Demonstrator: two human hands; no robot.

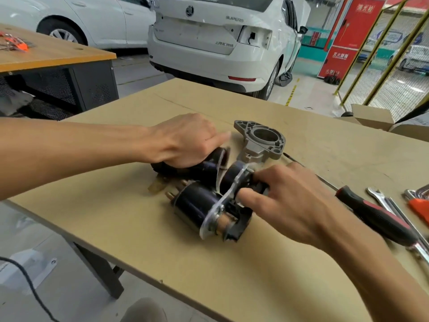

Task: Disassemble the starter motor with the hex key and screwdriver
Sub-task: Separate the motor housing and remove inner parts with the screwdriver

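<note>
Left hand (pixel 183 140): I see it laid over the top of the black motor (pixel 204 196), fingers curled down round the rear cylinder; the index finger sticks out straighter, toward the grey housing (pixel 260 141).
Right hand (pixel 294 203): I have it at the motor's front end, thumb and fingers pinching the dark part just past the silver plate (pixel 222 203). The fingertips are partly blurred, so I cannot tell exactly how deep they wrap.
Motor: lying on its side on the cardboard-covered table (pixel 232 263), between my two hands, both touching it.
Housing: apart from the motor, just beyond the fingertips of both hands, open bore facing up.
Screwdriver (pixel 371 214): flat on the table, just right of my right hand, not touched.
Wrenches (pixel 390 205): beside the screwdriver, further right.
</note>
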